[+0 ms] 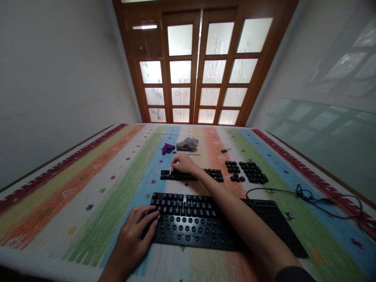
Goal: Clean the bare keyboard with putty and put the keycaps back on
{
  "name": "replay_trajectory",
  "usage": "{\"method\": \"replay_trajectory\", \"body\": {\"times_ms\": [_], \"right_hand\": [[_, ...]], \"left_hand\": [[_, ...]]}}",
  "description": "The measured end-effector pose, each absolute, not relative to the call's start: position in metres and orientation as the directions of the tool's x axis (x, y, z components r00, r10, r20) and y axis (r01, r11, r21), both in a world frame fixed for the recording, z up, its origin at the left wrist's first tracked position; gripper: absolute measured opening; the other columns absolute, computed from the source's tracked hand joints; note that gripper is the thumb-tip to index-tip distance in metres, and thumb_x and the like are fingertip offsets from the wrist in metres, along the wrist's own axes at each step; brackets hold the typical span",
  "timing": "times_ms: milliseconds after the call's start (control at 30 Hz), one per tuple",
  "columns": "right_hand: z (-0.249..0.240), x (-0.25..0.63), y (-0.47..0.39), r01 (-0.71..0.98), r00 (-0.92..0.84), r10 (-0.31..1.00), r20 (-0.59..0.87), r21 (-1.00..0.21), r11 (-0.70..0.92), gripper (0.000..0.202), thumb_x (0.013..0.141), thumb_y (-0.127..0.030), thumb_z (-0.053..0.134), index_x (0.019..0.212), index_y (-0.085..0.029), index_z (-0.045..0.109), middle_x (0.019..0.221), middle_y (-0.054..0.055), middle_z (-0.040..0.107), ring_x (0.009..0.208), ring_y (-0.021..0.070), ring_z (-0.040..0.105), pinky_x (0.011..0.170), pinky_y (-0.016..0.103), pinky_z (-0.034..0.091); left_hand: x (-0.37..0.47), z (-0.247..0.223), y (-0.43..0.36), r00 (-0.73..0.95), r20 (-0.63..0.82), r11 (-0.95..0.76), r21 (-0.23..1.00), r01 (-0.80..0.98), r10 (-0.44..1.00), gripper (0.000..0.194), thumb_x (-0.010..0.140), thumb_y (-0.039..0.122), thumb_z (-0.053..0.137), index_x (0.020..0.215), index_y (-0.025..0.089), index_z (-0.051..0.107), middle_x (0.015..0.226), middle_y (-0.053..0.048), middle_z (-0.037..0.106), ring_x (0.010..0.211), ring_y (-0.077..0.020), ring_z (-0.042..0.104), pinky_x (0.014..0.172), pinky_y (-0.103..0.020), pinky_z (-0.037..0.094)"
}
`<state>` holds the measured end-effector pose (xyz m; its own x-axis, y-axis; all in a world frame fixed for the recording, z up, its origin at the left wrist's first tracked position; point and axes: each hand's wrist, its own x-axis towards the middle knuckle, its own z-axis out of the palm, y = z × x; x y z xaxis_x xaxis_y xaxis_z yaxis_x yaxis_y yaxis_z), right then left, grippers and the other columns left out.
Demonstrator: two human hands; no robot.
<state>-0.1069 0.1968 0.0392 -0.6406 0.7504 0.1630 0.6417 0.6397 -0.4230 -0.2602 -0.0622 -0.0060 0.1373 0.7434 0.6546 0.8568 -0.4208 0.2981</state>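
A black keyboard (205, 227) lies on a striped cloth (96, 196) that covers the table, its long side running across the view and its cable (308, 196) curling off to the right. Many of its key seats are bare, showing as small round studs; keycaps sit on the upper rows at the left and middle. The left hand (133, 235) rests at the keyboard's left end, palm down, fingers loosely spread and lying over the edge of the case, thumb on the near side; it steadies the case rather than grips it. The right arm crosses over the keyboard and the right hand (183, 163) reaches to a row of loose keycaps (190, 175) laid out on the cloth just beyond it. That hand is curled, fingertips bent down onto the left part of the row; whether a cap is pinched between them cannot be told, since the fingers hide it. To the right of this row lie two more clusters of keycaps (248, 172), close together and well apart from the hand. Beyond the right hand, near it, lie a thin rod-like tool (188, 153), a crumpled grey rag (187, 143) and a small purple cloth (167, 148). A small dark part (225, 150) lies further right. Behind the table stand wooden doors (202, 66) with frosted panes.
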Motion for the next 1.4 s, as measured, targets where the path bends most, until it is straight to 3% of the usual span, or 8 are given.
{"method": "replay_trajectory", "body": {"times_ms": [300, 467, 700, 900, 1000, 1100, 1300, 1400], "right_hand": [[0.033, -0.101, 0.194, 0.687, -0.629, 0.765, 0.137, -0.362, 0.630, 0.019, 0.085, -0.021, 0.065, 0.091, -0.019, 0.082, 0.093, 0.008, 0.079, 0.098, 0.0240, 0.066, 0.092, 0.032, 0.044], [0.031, -0.103, 0.190, 0.665, -0.644, 0.746, 0.167, -0.361, 0.654, 0.016, 0.086, -0.021, 0.066, 0.090, -0.019, 0.081, 0.093, 0.007, 0.078, 0.098, 0.0242, 0.064, 0.092, 0.034, 0.043], [0.035, -0.104, 0.180, 0.600, -0.647, 0.719, 0.255, -0.411, 0.686, 0.017, 0.085, -0.012, 0.068, 0.101, -0.014, 0.072, 0.092, 0.009, 0.077, 0.096, 0.0237, 0.065, 0.093, 0.037, 0.043], [0.048, -0.092, 0.157, 0.502, -0.620, 0.714, 0.326, -0.534, 0.680, 0.025, 0.087, -0.015, 0.069, 0.111, -0.015, 0.061, 0.092, 0.006, 0.076, 0.089, 0.0186, 0.067, 0.086, 0.032, 0.048], [0.043, -0.079, 0.125, 0.268, -0.631, 0.704, 0.325, -0.761, 0.591, 0.025, 0.087, -0.018, 0.070, 0.109, -0.017, 0.057, 0.088, 0.003, 0.074, 0.077, 0.0144, 0.067, 0.074, 0.027, 0.051], [0.033, -0.065, 0.086, 0.115, -0.658, 0.672, 0.341, -0.836, 0.537, 0.024, 0.083, -0.019, 0.073, 0.103, -0.020, 0.058, 0.086, 0.001, 0.073, 0.076, 0.0141, 0.066, 0.073, 0.027, 0.051], [0.018, -0.050, 0.039, 0.102, -0.724, 0.484, 0.492, -0.618, 0.780, 0.013, 0.086, -0.018, 0.070, 0.095, -0.018, 0.061, 0.090, 0.005, 0.068, 0.087, 0.0178, 0.060, 0.078, 0.030, 0.048], [0.012, -0.052, 0.034, 0.114, -0.727, 0.459, 0.511, -0.569, 0.814, 0.011, 0.087, -0.018, 0.070, 0.094, -0.018, 0.061, 0.089, 0.005, 0.068, 0.088, 0.0183, 0.059, 0.079, 0.031, 0.047]], "left_hand": [[-0.259, -0.002, -0.067, 0.188, 0.691, -0.487, 0.265, 0.832, 0.698, 0.023, 0.094, 0.015, 0.059, 0.109, 0.026, 0.072, 0.114, -0.008, 0.069, 0.107, -0.0234, 0.063, 0.089, -0.042, 0.057], [-0.258, -0.003, -0.066, 0.229, 0.696, -0.521, 0.239, 0.820, 0.680, 0.024, 0.092, 0.011, 0.060, 0.110, 0.023, 0.072, 0.106, -0.007, 0.074, 0.105, -0.0237, 0.064, 0.087, -0.041, 0.057], [-0.255, -0.003, -0.068, 0.227, 0.719, -0.521, 0.215, 0.826, 0.657, 0.026, 0.092, 0.011, 0.060, 0.113, 0.020, 0.071, 0.105, -0.007, 0.075, 0.102, -0.0233, 0.064, 0.086, -0.040, 0.057], [-0.253, -0.002, -0.069, 0.241, 0.709, -0.531, 0.219, 0.819, 0.663, 0.025, 0.094, 0.013, 0.059, 0.115, 0.020, 0.071, 0.111, -0.008, 0.072, 0.102, -0.0221, 0.063, 0.087, -0.039, 0.057], [-0.252, -0.004, -0.069, 0.241, 0.704, -0.525, 0.215, 0.824, 0.668, 0.024, 0.094, 0.014, 0.058, 0.114, 0.021, 0.071, 0.111, -0.008, 0.071, 0.102, -0.0223, 0.063, 0.087, -0.039, 0.056], [-0.253, -0.005, -0.068, 0.240, 0.693, -0.510, 0.212, 0.833, 0.680, 0.023, 0.095, 0.016, 0.058, 0.114, 0.020, 0.070, 0.112, -0.009, 0.070, 0.103, -0.0226, 0.063, 0.089, -0.039, 0.055], [-0.252, -0.005, -0.067, 0.233, 0.675, -0.499, 0.230, 0.835, 0.700, 0.026, 0.097, 0.019, 0.057, 0.122, 0.021, 0.065, 0.115, -0.008, 0.067, 0.106, -0.0223, 0.061, 0.092, -0.038, 0.053], [-0.248, -0.003, -0.066, 0.211, 0.681, -0.490, 0.246, 0.836, 0.701, 0.027, 0.097, 0.022, 0.058, 0.123, 0.022, 0.063, 0.115, -0.008, 0.067, 0.107, -0.0230, 0.060, 0.093, -0.039, 0.053]]}}
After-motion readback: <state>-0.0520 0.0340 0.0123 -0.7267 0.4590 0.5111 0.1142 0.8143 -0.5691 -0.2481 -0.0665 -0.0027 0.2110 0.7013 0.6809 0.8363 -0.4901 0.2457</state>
